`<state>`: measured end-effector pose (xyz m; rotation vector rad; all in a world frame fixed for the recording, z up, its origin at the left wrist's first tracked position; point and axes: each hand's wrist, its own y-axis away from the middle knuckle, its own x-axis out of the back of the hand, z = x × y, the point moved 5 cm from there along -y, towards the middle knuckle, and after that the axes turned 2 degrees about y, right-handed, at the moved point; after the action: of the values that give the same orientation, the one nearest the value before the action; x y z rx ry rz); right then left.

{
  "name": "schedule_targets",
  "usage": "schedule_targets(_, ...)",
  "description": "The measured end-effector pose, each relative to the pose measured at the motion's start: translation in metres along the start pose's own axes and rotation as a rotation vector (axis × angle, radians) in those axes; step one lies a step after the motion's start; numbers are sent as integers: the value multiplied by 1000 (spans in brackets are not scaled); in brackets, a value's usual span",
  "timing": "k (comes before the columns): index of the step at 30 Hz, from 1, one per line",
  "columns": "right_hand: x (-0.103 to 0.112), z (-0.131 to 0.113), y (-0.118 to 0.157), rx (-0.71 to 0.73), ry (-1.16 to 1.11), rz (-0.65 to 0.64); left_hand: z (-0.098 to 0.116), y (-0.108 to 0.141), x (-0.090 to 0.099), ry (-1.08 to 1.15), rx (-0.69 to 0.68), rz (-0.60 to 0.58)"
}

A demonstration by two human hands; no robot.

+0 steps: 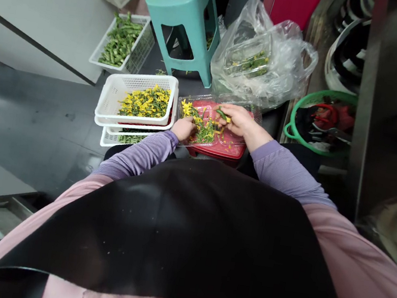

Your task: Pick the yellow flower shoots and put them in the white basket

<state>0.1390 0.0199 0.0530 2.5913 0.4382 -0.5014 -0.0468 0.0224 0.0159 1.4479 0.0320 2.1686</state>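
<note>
My right hand [238, 120] is closed around a small green stem with a yellow flower tip [223, 115], above a red stool top [226, 149]. Curled over the left side of a clear plastic container [199, 145] is my left hand [183, 129], its fingertips at the greens; what they pinch is hidden. Yellow flowers and green trimmings [205, 131] lie in that container. A second clear container part [237, 136] sits under my right hand. Just left of my left hand, a white basket [111, 93] holds many yellow-flowered green pieces [148, 103].
Below the flower basket is another white basket [108, 139] with greens. A basket of green stalks [122, 40] stands beyond. Ahead are a turquoise stool [180, 7] and a plastic bag [284, 77] holding a clear box [249, 59]. A green basket [293, 114] is at right.
</note>
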Motion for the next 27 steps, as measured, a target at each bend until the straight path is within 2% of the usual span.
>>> schedule_targets(3, -1, 6, -1, -95, -68, 66, 1, 1, -20, -327, -63, -103)
schedule_targets(5, -2, 12, -2, -140, -66, 87, 3, -1, -23, -385, -85, -120)
schedule_targets(7, 0, 19, -3, -157, 9, 143, 3, -3, -19, -339, -38, -94)
schedule_targets(11, 5, 32, -8, -89, 340, 256, 8, -2, -3, 45, 91, 25)
schedule_targets(13, 0, 36, -10, -8, 484, 240, 16, 1, 2, 309, 99, 72)
schedule_targets(16, -9, 38, -10, 44, 582, 206, 31, 8, 2, 660, 137, 85)
schedule_targets(19, -13, 34, -5, 3, 581, 191, 39, 16, 1, 879, 207, 74)
schedule_targets(23, -17, 32, -3, -71, 608, 67, 45, 24, 4, 965, 183, -13)
schedule_targets(25, -20, 33, -4, -56, 513, -10, 46, 23, 7, 1053, 148, -31)
schedule_targets(27, -24, 32, -6, -34, 318, -73, 44, 19, 12, 1174, 147, 8)
